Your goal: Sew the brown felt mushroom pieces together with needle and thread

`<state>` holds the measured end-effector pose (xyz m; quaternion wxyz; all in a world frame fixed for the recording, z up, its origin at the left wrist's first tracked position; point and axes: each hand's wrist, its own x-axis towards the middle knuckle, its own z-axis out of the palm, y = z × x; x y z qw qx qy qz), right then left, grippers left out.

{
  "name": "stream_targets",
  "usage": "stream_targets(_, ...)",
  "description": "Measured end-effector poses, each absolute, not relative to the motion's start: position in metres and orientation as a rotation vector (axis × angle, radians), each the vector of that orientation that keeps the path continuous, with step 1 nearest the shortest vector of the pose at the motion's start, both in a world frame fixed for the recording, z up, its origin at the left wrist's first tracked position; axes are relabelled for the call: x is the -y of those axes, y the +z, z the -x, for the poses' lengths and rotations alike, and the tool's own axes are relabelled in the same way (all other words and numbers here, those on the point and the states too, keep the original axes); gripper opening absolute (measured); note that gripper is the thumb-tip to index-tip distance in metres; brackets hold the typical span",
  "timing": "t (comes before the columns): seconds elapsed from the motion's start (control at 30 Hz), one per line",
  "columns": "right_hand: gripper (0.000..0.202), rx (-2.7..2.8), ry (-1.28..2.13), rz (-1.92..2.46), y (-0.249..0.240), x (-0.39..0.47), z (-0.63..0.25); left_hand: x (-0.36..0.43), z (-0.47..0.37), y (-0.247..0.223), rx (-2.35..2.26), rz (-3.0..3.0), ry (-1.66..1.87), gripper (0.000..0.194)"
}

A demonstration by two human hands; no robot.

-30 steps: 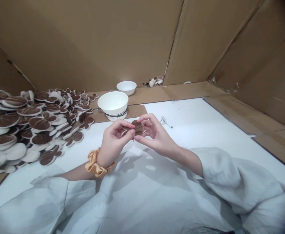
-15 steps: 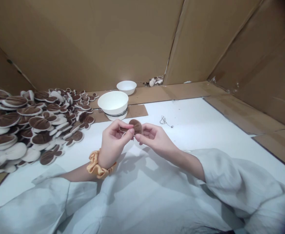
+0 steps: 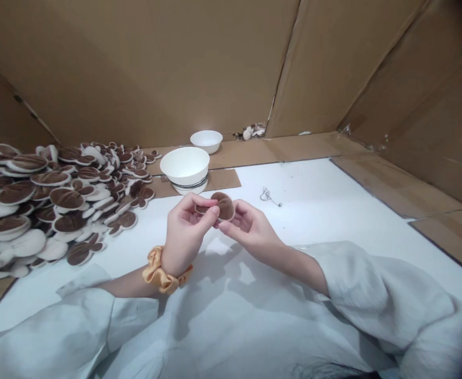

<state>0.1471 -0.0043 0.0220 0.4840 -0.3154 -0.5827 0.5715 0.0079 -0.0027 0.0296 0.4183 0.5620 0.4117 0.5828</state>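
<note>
Between my two hands is a small brown plush piece (image 3: 225, 206) with a pale edge and rounded lobes. My left hand (image 3: 189, 221), with a yellow scrunchie (image 3: 163, 271) on its wrist, pinches the piece's left side between thumb and fingers. On the lower right edge, my right hand (image 3: 250, 223) closes its thumb and curled fingers; whether a needle or thread is also in them is hidden. A big heap of similar brown and white plush pieces (image 3: 68, 199) lies to the left.
Beyond my hands stands a white bowl (image 3: 184, 163) with dark thread wound round it. A smaller white bowl (image 3: 206, 141) sits behind. A tangle of dark thread (image 3: 269, 196) lies on the white tabletop (image 3: 310, 210). Cardboard walls (image 3: 155, 68) enclose the back and sides.
The plush piece has turned slightly between my fingers, showing more of its brown round lobe. My hands stay almost in place, and the view has shifted a little.
</note>
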Motion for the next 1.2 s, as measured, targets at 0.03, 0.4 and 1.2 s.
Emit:
stream_targets(0.03,0.022,1.389,1.384,0.807,0.022,0.005,-0.146,0.004,-0.008,0.029,-1.064,-1.43,1.476,0.009)
stream_targets(0.4,0.015,1.429,1.514,0.777,0.035,0.004,-0.152,0.005,-0.008,0.034,-0.916,-1.211,1.353,0.011)
stream_targets(1.2,0.016,1.634,1.193,0.573,0.028,-0.01,-0.165,0.007,-0.001,0.036,-0.943,-1.593,1.419,0.016)
